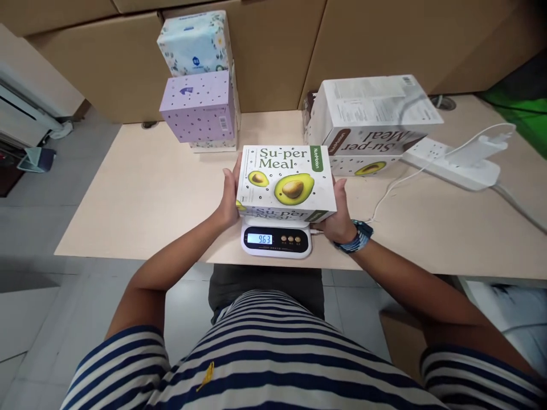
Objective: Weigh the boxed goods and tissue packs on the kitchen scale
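Between my two hands is a white Su-per Meal box [287, 177] with avocado pictures, over a digital kitchen scale [277, 239]. The scale's lit display seems to read 963, perhaps with a decimal point. My left hand [228, 199] presses the box's left side, thumb up and fingers mostly hidden behind it. On the right side, my right hand [341, 215] grips the box near its lower corner. The box hides the scale's platform, so I cannot tell whether it rests on it.
A purple box [199, 105] and a tissue pack [196, 42] stand back left. Another Su-per Meal box [376, 108] sits back right on an avocado box [363, 166]. A power strip [453, 165] with a white cable lies right. Cardboard boxes [273, 57] line the back.
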Demonstrator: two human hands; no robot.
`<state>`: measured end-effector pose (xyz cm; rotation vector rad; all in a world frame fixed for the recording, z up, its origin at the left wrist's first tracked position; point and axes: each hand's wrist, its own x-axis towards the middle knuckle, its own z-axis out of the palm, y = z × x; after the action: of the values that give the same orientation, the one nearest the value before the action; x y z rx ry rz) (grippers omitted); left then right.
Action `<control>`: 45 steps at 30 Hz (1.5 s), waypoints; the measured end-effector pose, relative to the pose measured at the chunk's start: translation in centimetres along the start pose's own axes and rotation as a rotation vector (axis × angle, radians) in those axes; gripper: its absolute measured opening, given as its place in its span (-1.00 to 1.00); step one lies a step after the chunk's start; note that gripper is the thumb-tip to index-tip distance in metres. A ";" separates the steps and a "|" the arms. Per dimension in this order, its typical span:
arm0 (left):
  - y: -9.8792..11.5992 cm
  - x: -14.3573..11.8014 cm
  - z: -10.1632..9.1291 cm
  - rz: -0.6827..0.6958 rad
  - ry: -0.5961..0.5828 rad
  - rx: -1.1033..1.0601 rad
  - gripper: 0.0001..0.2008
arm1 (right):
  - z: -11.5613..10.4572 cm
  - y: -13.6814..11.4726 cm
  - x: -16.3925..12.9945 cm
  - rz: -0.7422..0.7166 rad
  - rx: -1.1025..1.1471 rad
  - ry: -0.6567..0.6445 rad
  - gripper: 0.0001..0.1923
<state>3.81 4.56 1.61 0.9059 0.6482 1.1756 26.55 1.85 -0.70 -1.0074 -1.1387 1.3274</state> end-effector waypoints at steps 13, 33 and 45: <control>-0.1 -1.9 1.0 0.046 0.029 0.053 -0.12 | 0.7 -0.9 -0.5 -0.112 -0.075 0.053 -0.04; 0.2 -1.1 0.5 0.062 0.147 -0.030 -0.12 | 1.2 -1.0 -0.4 -0.143 0.112 0.104 -0.25; -0.4 -0.5 0.0 0.065 0.119 0.064 -0.03 | 0.3 -0.2 0.4 -0.177 0.153 0.114 -0.26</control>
<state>3.82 4.10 1.27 0.9221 0.7606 1.2800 26.27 2.20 -0.47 -0.8400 -1.0004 1.1811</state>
